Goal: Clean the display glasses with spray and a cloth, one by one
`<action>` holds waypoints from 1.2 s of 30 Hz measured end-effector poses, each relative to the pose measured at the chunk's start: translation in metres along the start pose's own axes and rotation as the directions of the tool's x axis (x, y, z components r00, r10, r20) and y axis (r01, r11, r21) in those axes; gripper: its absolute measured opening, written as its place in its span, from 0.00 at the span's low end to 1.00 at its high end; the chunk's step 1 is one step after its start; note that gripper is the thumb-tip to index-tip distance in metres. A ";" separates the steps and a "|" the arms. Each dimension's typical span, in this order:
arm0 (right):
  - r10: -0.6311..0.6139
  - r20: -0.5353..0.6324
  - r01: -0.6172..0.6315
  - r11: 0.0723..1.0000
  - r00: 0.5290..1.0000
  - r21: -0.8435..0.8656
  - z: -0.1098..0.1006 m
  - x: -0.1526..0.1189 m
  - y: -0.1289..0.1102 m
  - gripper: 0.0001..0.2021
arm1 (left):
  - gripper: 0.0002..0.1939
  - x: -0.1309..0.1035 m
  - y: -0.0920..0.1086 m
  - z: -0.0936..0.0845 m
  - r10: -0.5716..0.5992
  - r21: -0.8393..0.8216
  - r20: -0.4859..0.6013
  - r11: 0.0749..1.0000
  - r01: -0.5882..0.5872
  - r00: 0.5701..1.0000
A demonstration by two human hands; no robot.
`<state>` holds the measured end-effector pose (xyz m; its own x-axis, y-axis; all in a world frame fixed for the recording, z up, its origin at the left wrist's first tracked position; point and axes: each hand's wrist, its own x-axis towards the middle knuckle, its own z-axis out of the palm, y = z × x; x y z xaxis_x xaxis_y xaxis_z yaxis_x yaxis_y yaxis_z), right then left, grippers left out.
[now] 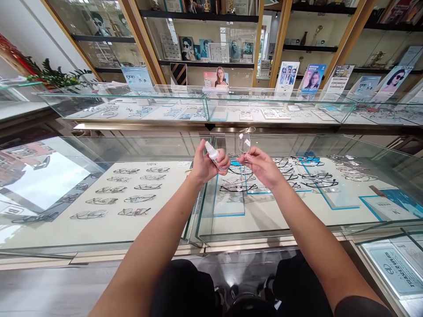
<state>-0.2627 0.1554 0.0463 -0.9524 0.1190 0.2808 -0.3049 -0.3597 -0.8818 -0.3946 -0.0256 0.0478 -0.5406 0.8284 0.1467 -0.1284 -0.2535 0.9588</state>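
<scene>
My left hand point(209, 164) is closed around a small white spray bottle point(212, 152), its nozzle tilted up and to the left near my raised thumb. Beside it, my right hand point(261, 166) pinches a pair of thin-framed eyeglasses point(245, 143), held on edge with one clear lens facing me. White marks or reflections show on that lens. Both hands are above the glass display counter, close together but apart. Part of the bottle is covered by my left fingers, and part of the eyeglasses is hidden by my right fingers.
Under the counter glass point(165, 229), rows of eyeglasses point(137, 198) lie to the left and more dark frames point(319, 179) to the right. A second glass showcase point(185, 99) runs behind, with advertising cards point(287, 79) on top. A framed certificate point(393, 268) lies at the lower right.
</scene>
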 end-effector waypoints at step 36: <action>-0.015 -0.166 0.026 0.998 0.986 0.061 -0.009 0.010 0.018 0.15 | 0.27 -0.003 -0.023 0.017 0.265 0.759 -0.056 0.637 -0.131 0.963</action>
<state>-0.2778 0.1578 0.0296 -0.9338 0.2764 0.2273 -0.3289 -0.4125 -0.8495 -0.3761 -0.0138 0.0295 -0.6010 0.7022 0.3816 0.6205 0.1091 0.7766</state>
